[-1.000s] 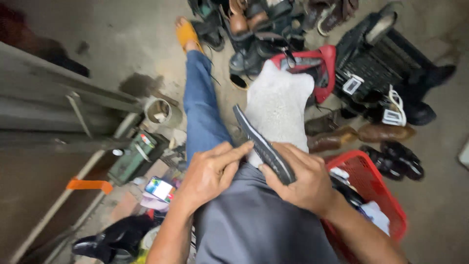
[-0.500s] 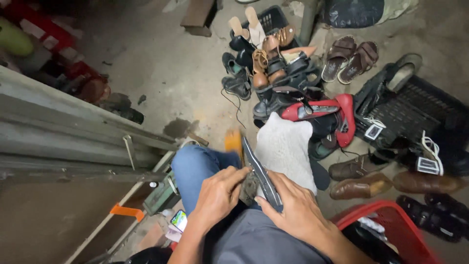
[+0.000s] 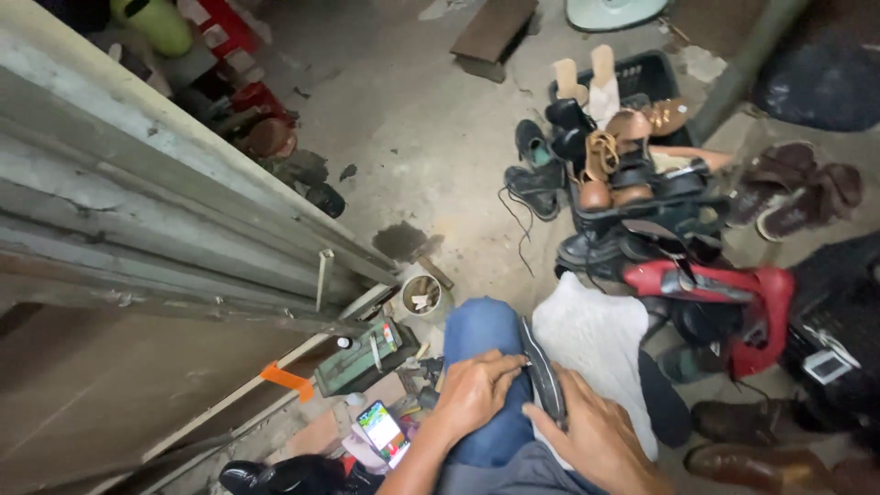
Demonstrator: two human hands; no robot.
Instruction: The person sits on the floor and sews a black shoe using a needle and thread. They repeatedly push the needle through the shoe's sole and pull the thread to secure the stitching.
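Note:
A thin dark shoe sole (image 3: 541, 371) stands on edge over my lap, between my blue-jeaned knee (image 3: 481, 335) and a white cloth (image 3: 591, 339) spread on my other leg. My left hand (image 3: 472, 394) grips the sole's near side with fingers curled against it. From the right, my right hand (image 3: 596, 440) holds the sole's lower end. Both hands touch the sole at the bottom centre of the head view.
A heap of shoes and sandals (image 3: 623, 174) fills a black crate ahead; a red bag (image 3: 742, 302) and more brown shoes (image 3: 761, 463) lie right. Wooden boards (image 3: 165, 211) run along the left. A small tin (image 3: 422, 295), green box (image 3: 357, 357) and phone (image 3: 383, 431) sit by my left knee.
The camera has tilted upward, so more floor and the shoe pile show. My hands and the sole now sit lower in view; the grip is unchanged.

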